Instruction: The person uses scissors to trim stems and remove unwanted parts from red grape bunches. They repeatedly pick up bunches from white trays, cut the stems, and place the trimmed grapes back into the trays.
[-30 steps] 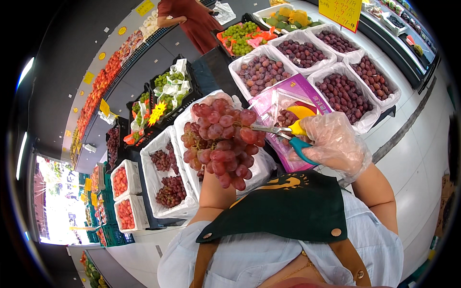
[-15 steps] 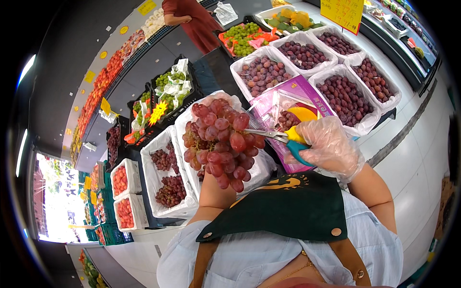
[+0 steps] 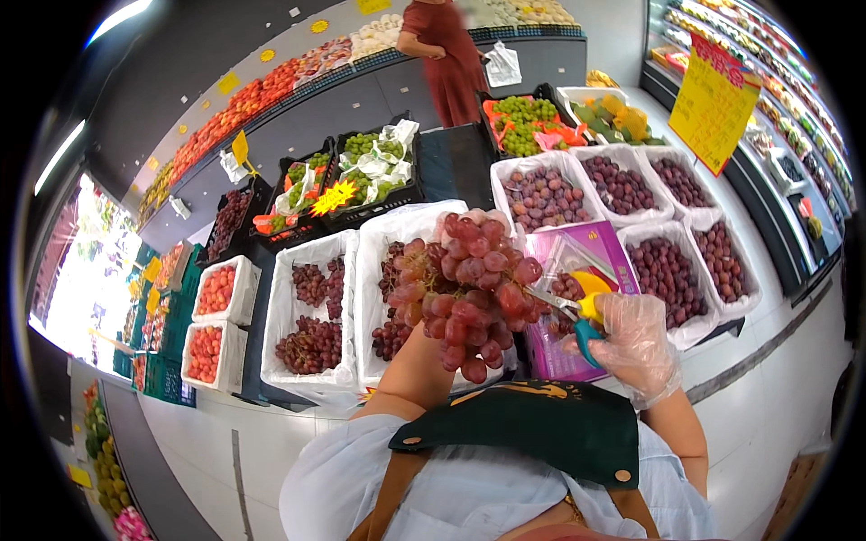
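A large bunch of red grapes (image 3: 469,288) hangs in front of my chest. My left forearm (image 3: 410,379) rises behind it, and that hand, mostly hidden by the fruit, holds the bunch up. In a clear plastic glove, my right hand (image 3: 636,347) grips scissors (image 3: 588,334) with yellow and teal handles. Their metal blades point left, the tips at the right edge of the bunch. I cannot tell whether the blades touch a stem. Under the scissors lies a purple box (image 3: 546,347) with a clear-looking front.
White-lined crates of dark grapes (image 3: 308,347) stand left, with peach-coloured fruit (image 3: 206,353) beyond. Crates of plums (image 3: 669,270) fill the right side. Green grapes (image 3: 374,167) sit farther back. A yellow sign (image 3: 714,104) rises at right; a person in a red dress (image 3: 448,68) stands behind.
The view has tilted and turned, so the stand appears more level. The bunch and scissors sit farther right and lower in the picture. Both hands keep their hold.
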`<move>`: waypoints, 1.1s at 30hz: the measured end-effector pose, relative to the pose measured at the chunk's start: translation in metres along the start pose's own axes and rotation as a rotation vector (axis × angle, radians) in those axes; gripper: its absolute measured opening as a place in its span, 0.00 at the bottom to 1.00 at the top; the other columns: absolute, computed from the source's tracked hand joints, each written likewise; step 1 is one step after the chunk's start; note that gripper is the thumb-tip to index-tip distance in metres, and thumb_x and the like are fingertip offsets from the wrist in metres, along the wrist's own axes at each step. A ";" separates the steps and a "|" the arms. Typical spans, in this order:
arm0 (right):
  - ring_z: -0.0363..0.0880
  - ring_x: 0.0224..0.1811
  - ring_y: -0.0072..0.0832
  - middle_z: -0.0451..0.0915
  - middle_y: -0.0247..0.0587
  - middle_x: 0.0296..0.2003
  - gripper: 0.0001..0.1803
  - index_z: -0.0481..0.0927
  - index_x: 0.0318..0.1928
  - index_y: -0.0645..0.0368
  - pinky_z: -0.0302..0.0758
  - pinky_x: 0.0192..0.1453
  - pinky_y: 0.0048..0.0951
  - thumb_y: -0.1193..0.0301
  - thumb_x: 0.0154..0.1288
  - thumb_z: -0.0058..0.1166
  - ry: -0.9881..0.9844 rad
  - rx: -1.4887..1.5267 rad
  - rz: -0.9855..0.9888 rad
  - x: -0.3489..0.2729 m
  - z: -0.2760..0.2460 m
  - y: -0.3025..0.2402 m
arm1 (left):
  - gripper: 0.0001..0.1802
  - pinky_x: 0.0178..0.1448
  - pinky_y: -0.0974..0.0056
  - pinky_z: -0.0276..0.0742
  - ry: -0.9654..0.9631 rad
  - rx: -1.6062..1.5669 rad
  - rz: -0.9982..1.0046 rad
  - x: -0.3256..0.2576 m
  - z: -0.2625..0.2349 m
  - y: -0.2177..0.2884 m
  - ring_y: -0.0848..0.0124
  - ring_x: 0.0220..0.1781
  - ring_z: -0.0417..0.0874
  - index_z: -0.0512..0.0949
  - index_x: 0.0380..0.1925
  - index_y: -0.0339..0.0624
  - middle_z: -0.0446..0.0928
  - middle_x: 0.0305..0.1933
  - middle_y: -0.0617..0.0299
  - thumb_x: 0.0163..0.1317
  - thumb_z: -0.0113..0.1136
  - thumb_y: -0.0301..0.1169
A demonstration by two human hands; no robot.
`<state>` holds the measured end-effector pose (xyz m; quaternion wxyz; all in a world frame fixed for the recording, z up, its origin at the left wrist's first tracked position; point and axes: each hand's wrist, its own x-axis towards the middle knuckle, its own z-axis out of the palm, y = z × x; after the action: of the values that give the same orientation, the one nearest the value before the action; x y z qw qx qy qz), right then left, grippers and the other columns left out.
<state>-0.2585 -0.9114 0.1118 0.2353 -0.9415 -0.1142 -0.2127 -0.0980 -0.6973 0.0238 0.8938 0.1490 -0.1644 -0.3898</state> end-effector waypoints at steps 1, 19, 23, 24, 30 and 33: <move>0.75 0.21 0.47 0.72 0.48 0.19 0.22 0.74 0.24 0.58 0.68 0.26 0.41 0.56 0.48 0.73 0.013 0.017 -0.012 0.002 0.001 -0.003 | 0.28 0.58 0.48 0.75 -0.001 -0.007 0.008 0.000 -0.002 0.001 0.51 0.56 0.76 0.67 0.59 0.49 0.71 0.61 0.52 0.72 0.39 0.56; 0.74 0.21 0.49 0.72 0.51 0.17 0.23 0.74 0.23 0.60 0.67 0.26 0.44 0.57 0.50 0.73 -0.098 0.062 0.063 0.009 0.020 -0.009 | 0.27 0.56 0.44 0.76 -0.049 -0.125 0.000 -0.004 -0.021 -0.001 0.50 0.54 0.77 0.70 0.55 0.48 0.73 0.60 0.50 0.72 0.38 0.56; 0.76 0.23 0.50 0.73 0.52 0.18 0.21 0.74 0.25 0.60 0.69 0.27 0.45 0.59 0.50 0.73 -0.103 -0.001 0.066 0.006 0.023 -0.007 | 0.27 0.55 0.44 0.76 -0.041 -0.150 -0.017 -0.002 -0.022 -0.002 0.49 0.53 0.77 0.71 0.54 0.48 0.73 0.59 0.50 0.72 0.38 0.56; 0.76 0.23 0.50 0.74 0.52 0.18 0.21 0.75 0.25 0.60 0.69 0.27 0.46 0.59 0.50 0.73 -0.100 -0.011 0.070 0.005 0.024 -0.006 | 0.27 0.55 0.43 0.76 -0.044 -0.161 -0.020 -0.001 -0.021 -0.001 0.49 0.53 0.77 0.71 0.54 0.48 0.73 0.59 0.49 0.72 0.38 0.56; 0.76 0.23 0.50 0.73 0.52 0.19 0.20 0.74 0.26 0.60 0.69 0.27 0.45 0.60 0.51 0.72 -0.077 -0.010 0.109 0.001 0.028 -0.005 | 0.27 0.54 0.42 0.76 0.000 -0.179 0.014 0.006 -0.007 0.008 0.49 0.53 0.78 0.72 0.53 0.47 0.74 0.59 0.49 0.72 0.37 0.56; 0.76 0.24 0.51 0.74 0.53 0.20 0.21 0.74 0.25 0.60 0.69 0.27 0.45 0.59 0.53 0.71 -0.090 0.046 0.146 0.001 0.026 -0.007 | 0.30 0.65 0.45 0.72 0.012 -0.154 0.064 0.018 -0.027 0.012 0.53 0.60 0.76 0.73 0.53 0.47 0.75 0.60 0.53 0.74 0.33 0.58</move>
<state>-0.2508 -0.8928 0.0940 0.2662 -0.9502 -0.0607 -0.1500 -0.0679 -0.6992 0.0069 0.9157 0.0767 -0.1331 -0.3714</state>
